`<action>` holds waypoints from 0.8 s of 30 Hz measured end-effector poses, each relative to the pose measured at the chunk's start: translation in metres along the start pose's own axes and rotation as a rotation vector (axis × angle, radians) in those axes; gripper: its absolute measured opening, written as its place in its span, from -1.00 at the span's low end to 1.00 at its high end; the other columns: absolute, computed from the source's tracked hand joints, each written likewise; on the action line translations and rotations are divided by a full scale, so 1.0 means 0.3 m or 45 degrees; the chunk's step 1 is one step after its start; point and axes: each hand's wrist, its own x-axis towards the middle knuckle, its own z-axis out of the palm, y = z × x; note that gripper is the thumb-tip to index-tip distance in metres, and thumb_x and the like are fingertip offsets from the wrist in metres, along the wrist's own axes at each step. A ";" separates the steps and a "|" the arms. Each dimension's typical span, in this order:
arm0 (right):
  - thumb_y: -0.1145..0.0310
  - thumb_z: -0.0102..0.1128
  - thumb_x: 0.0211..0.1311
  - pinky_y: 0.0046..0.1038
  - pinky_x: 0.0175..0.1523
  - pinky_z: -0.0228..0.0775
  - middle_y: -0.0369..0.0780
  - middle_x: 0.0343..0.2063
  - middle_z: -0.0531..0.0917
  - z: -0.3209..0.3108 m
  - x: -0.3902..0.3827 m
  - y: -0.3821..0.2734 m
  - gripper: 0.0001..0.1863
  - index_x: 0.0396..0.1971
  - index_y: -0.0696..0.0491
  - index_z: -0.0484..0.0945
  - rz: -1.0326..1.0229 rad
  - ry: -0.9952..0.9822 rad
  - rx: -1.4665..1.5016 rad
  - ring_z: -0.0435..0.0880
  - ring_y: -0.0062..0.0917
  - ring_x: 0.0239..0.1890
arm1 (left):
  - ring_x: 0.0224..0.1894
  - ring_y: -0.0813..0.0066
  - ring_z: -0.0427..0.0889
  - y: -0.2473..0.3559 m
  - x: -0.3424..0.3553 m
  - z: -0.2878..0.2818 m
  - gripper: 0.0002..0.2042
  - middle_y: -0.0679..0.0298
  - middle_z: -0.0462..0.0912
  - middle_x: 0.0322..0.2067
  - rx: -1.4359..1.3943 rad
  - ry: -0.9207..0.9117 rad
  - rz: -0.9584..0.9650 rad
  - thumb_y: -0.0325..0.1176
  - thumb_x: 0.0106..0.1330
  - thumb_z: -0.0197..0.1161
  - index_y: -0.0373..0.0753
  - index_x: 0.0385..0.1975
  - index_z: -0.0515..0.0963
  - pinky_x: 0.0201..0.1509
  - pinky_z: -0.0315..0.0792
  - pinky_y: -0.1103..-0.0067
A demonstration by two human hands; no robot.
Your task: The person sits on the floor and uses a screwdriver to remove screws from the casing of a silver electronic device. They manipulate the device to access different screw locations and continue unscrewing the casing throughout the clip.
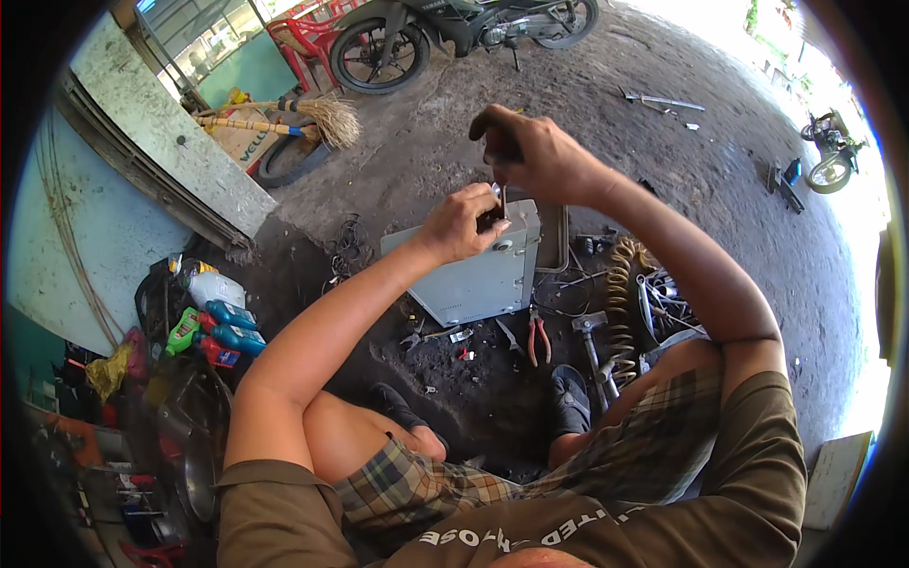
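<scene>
A grey metal box (473, 289) stands on the dirt floor in front of my feet. At its top edge, my left hand (464, 222) is closed with thumb and fingers around a small metal piece (498, 192). My right hand (544, 159) is raised just above it, with bent fingers pointing down toward the same spot. A thin upright shaft shows between the two hands; what my right fingers grip is hidden. Red-handled pliers (539, 341) lie beside the box, and a hammer (589, 327) lies to their right.
A coiled yellow hose (620, 308) and a wheel part (668, 308) lie to the right. Oil bottles (232, 327) cluster at left, near a wall (142, 104). Farther off are a broom (331, 121), a tyre (284, 170) and a parked motorcycle (464, 28). Small parts litter the floor.
</scene>
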 end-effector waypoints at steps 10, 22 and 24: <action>0.31 0.44 0.31 -0.14 -0.09 0.56 -0.05 -0.39 0.75 -0.068 0.054 -0.077 -0.71 -0.27 0.20 0.54 -0.108 -0.321 -0.290 0.81 -0.15 -0.25 | -0.10 -0.11 0.71 -0.016 -0.005 0.010 -0.79 -0.02 0.66 -0.22 -0.025 0.107 0.077 -0.36 0.29 0.48 -0.36 -0.29 0.62 0.05 0.59 0.19; 0.43 0.39 0.28 -0.09 -0.06 0.57 0.01 -0.30 0.79 -0.070 0.044 -0.059 -0.77 -0.19 0.20 0.55 0.001 -0.269 -0.054 0.83 -0.09 -0.19 | -0.12 -0.08 0.71 0.013 -0.007 0.012 -0.78 0.01 0.64 -0.23 -0.050 0.091 0.082 -0.37 0.27 0.49 -0.37 -0.28 0.61 0.04 0.60 0.22; 0.40 0.39 0.29 -0.09 -0.07 0.56 0.01 -0.32 0.79 -0.057 0.053 -0.095 -0.77 -0.20 0.19 0.55 0.192 -0.255 -0.405 0.83 -0.08 -0.21 | -0.12 -0.07 0.71 0.014 -0.012 0.010 -0.78 0.02 0.64 -0.23 -0.040 0.104 0.103 -0.37 0.27 0.49 -0.37 -0.28 0.61 0.04 0.60 0.22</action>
